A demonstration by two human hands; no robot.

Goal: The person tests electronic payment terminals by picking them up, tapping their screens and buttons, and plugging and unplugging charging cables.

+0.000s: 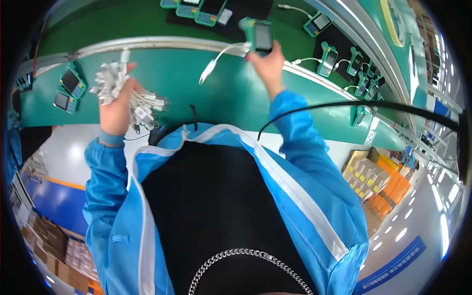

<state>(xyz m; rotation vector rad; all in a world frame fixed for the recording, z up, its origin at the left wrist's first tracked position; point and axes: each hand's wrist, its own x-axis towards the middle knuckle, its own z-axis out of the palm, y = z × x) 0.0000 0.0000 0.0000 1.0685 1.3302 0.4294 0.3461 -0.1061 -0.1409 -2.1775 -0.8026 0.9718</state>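
Observation:
My left hand (117, 105) is closed around a bunch of short white cables (112, 81), their plugs sticking out on both sides of the fingers. My right hand (268, 64) grips a green handheld terminal (262, 37) with a dark screen, above the metal edge between the bench and the far green surface. From that terminal a short white cable (210, 68) hangs to the left, its plug end loose over the green bench (196, 88). Two more green terminals (73, 81) lie on the bench beyond my left hand.
Along the far surface, several green terminals (210, 11) rest on a dark mat. At the right, another row of terminals (328, 58) has white cables attached. A metal rail (162, 43) runs across the bench. A black cable (373, 103) arches over my right arm. Boxes (366, 176) stand at right.

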